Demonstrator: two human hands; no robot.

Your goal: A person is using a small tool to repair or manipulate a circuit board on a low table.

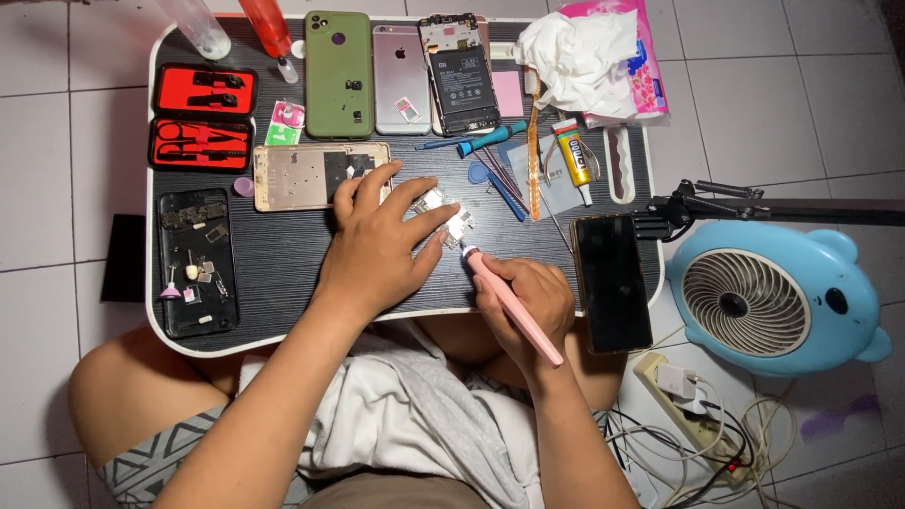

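Observation:
My left hand [377,236] lies flat on the black lap table [283,259], its fingertips pinning a small silver phone part [451,219]. Gripped like a pen in my right hand [523,306] is a pink powered tool [514,306], and its tip touches that part. A gold phone frame [302,175] lies just beyond my left hand.
At the table's far edge lie a green phone [337,73], a silver phone [401,75] and an opened phone [460,73]. A red tool kit [203,118], a dismantled black phone [195,259], a glue tube [572,155], tissues [577,57] and a black phone [613,281] surround the work. A blue fan [768,297] stands at right.

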